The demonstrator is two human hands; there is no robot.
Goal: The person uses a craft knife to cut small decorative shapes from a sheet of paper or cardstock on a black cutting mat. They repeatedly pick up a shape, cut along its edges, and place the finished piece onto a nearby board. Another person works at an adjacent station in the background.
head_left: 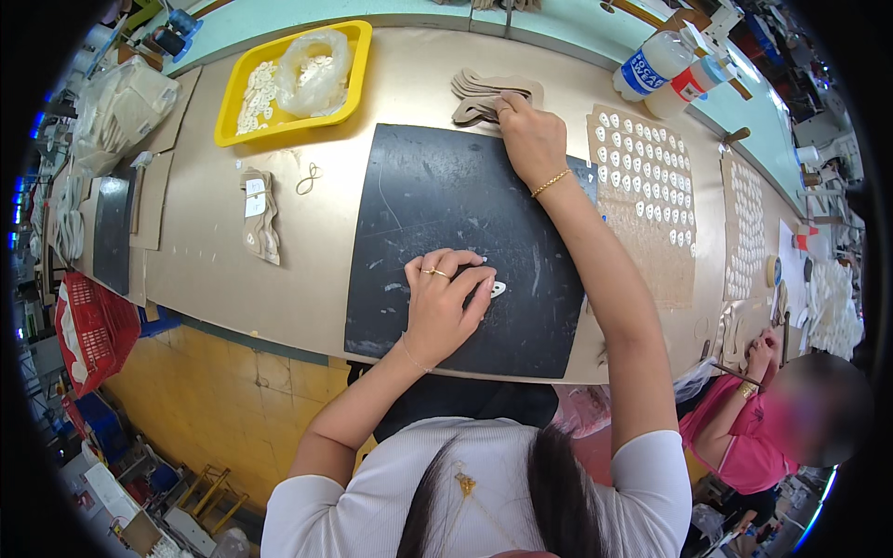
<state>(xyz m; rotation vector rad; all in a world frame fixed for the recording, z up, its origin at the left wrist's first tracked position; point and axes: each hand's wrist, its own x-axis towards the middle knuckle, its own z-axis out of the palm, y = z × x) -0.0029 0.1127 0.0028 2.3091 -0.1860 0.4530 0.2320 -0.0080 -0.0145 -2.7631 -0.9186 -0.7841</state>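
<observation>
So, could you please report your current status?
Left hand beside white piece on black mat. Right hand at beige stack. Right forearm crosses mat's edge.

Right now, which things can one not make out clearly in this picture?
Head view:
- White piece: partly hidden by the left hand.
- Brown stack: partly covered by the right hand; layers too crowded to count.
- Plastic bag: its contents are blurred by cloudy plastic.

beige curvy pcs [476, 89]: stkd, fanned | just past blk mat [409, 214] | wht holed pc [499, 289]: sm., on mat, part hidden
</observation>
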